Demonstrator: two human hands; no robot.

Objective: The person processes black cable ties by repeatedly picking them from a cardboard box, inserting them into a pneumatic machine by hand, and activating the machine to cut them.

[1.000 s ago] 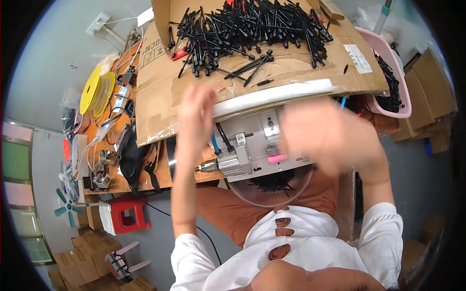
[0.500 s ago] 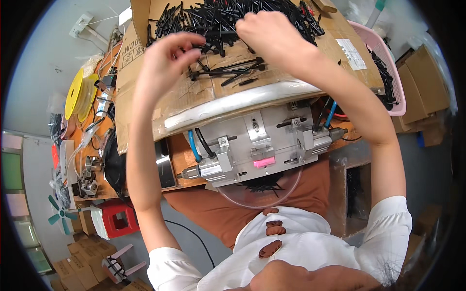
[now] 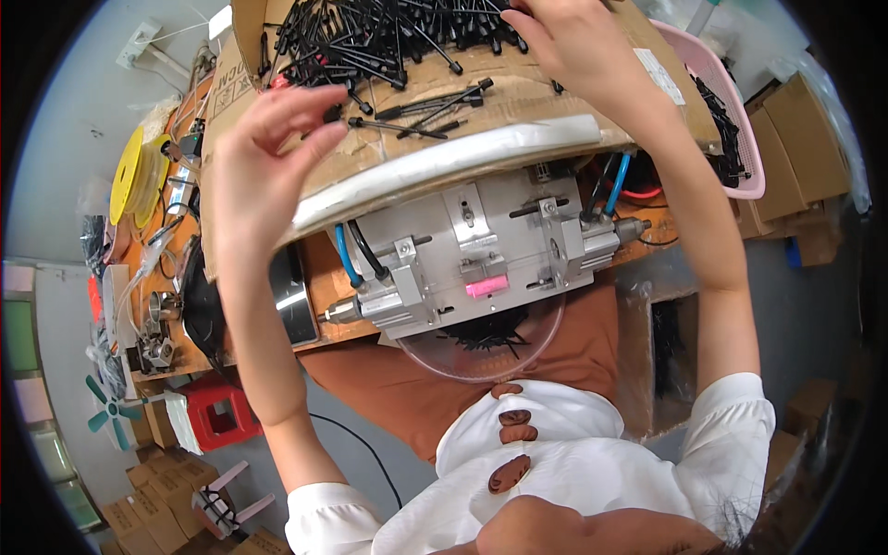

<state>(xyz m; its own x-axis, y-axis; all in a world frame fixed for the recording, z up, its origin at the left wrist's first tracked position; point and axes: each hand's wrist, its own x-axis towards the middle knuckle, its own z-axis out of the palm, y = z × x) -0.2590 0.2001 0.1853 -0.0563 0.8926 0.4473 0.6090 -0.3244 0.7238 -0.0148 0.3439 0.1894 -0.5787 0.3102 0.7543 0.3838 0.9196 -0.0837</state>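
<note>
Hands (image 3: 277, 139), thin black rods (image 3: 370, 37), corrugated cardboard (image 3: 444, 148)

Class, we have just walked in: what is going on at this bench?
A person reaches both hands into a heap of thin black rod-like parts on a cardboard sheet. The left hand pinches one at its fingers; the right hand rests among the heap. Below sits a metal fixture with blue hoses.

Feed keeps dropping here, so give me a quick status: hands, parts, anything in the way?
Left hand pinching a thin black plastic pin. Right hand on the black pin pile, grip unclear. Flat brown cardboard sheet covers the metal fixture.
</note>
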